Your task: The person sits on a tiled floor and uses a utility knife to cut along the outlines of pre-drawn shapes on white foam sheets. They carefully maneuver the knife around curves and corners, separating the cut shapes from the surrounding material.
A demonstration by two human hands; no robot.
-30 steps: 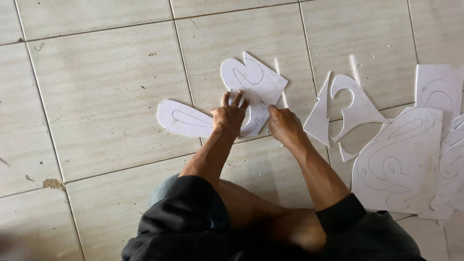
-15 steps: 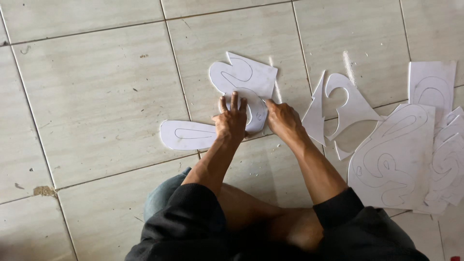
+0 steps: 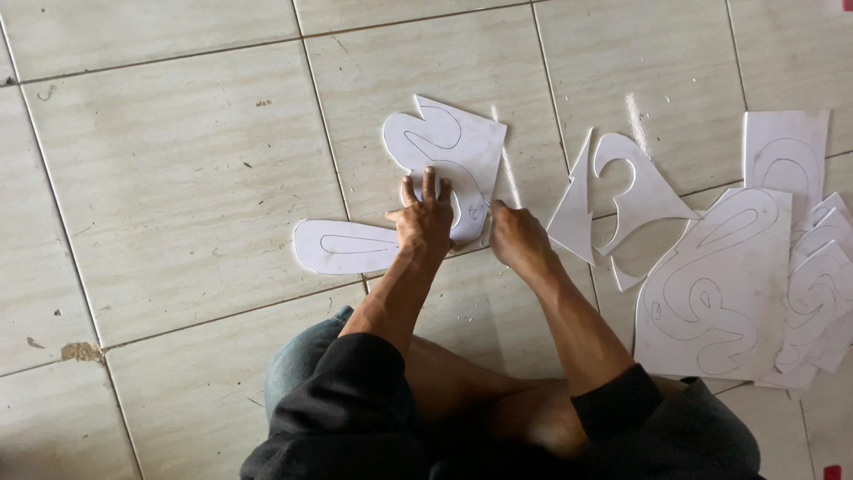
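Note:
My left hand (image 3: 425, 220) lies flat with fingers spread on a white sheet (image 3: 447, 138) marked with curved pencil outlines, pressing it to the tiled floor. My right hand (image 3: 518, 240) is curled just right of it, fingers closed around a thin tool whose tip touches the sheet's lower right edge. The tool itself is mostly hidden. A long rounded strip (image 3: 342, 247) of the same white material sticks out to the left from under my left hand.
Cut white scraps (image 3: 653, 196) lie to the right of my hands. A large sheet with a curled outline (image 3: 711, 293) and a stack of several similar sheets (image 3: 822, 293) lie further right. My folded legs fill the bottom middle.
The long strip has swung down and towards me, and the sheet has shifted a little to the left. Both hands have stayed on the sheet.

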